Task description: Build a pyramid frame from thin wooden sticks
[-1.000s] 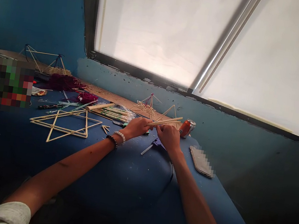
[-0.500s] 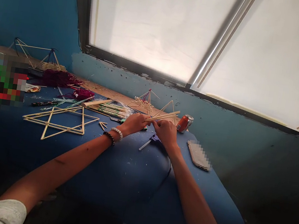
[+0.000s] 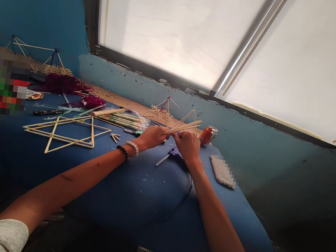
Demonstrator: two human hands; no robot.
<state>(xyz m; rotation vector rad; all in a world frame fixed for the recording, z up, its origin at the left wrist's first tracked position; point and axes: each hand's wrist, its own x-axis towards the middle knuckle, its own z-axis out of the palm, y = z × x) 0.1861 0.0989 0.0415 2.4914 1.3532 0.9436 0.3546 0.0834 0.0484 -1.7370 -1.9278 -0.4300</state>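
Over the far part of the blue table, my left hand (image 3: 153, 137) is closed round a small bundle of thin wooden sticks (image 3: 187, 125), whose ends fan out to the upper right. My right hand (image 3: 187, 146) meets it there, fingers curled at the near side of the sticks; its fingertips are mostly hidden. Below the hands lies a purple glue gun (image 3: 176, 153) with a clear glue stick poking out. A green-handled cutter (image 3: 137, 133) rests beside my left hand. To the left, a six-pointed star frame of sticks (image 3: 64, 141) lies flat, with short stick pieces (image 3: 115, 137) near it.
An orange can (image 3: 207, 136) and a phone (image 3: 223, 171) stand and lie on the right. Packs of sticks (image 3: 124, 119), magenta yarn (image 3: 66, 84) and a pen-like black tool (image 3: 47, 112) are at the back left. Stick pyramids (image 3: 166, 111) stand along the wall.
The view has shifted slightly, so the things on the table appear a little higher. Both hands stay together at the sticks, with only small finger movement.
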